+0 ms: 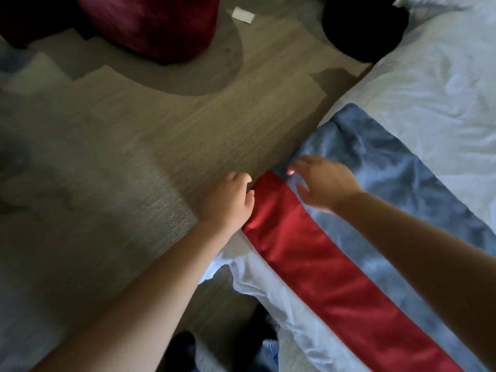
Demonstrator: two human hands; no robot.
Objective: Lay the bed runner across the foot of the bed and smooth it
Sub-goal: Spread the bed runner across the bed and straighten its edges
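Note:
The bed runner lies across the bed's near end, a grey-blue band (375, 167) with a shiny red band (330, 272) along its near side. White bedding (440, 76) covers the bed beyond it and shows below the red band. My left hand (230, 202) is at the runner's end by the bed's edge, fingers curled against the red band's tip; whether it grips the cloth is hidden. My right hand (322, 183) hovers over the grey-blue band near the same end, fingers spread, holding nothing.
Grey-brown carpet (120, 157) fills the left. A dark red cushioned seat (153, 22) and a black round object (362, 25) stand at the far side. A white slip of paper (243, 14) lies on the floor. My feet (185, 350) are below.

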